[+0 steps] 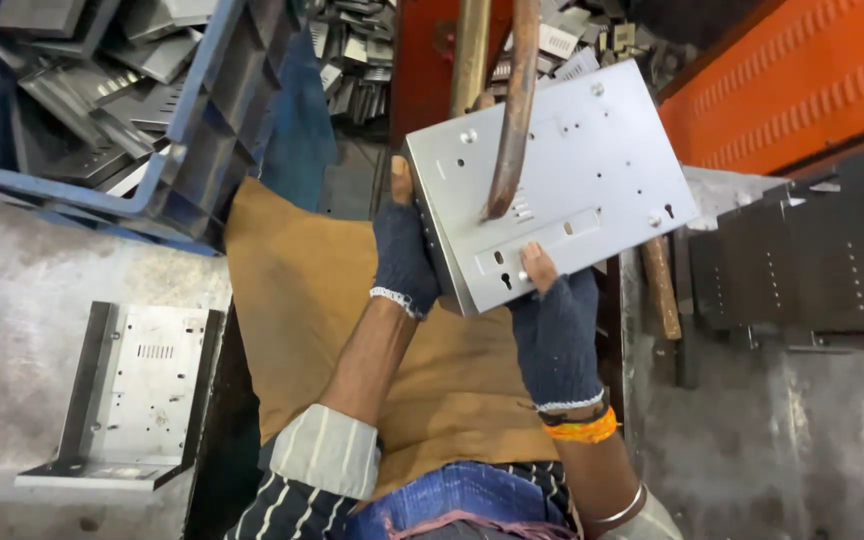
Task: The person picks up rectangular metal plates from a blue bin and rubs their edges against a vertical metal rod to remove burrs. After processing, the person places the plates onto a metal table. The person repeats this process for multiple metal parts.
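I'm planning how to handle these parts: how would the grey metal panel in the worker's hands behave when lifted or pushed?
The metal panel is probably stiff: folded edges, no sag between the left hand and right hand. Likely light, held up by its edges. Its smooth face may be slippery; both hands wear gloves.

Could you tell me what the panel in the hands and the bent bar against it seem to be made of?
The panel looks like thin sheet metal, matte pale grey, with punched holes and folded edges. The bent bar looks like bare steel, brown and rough, probably rusted.
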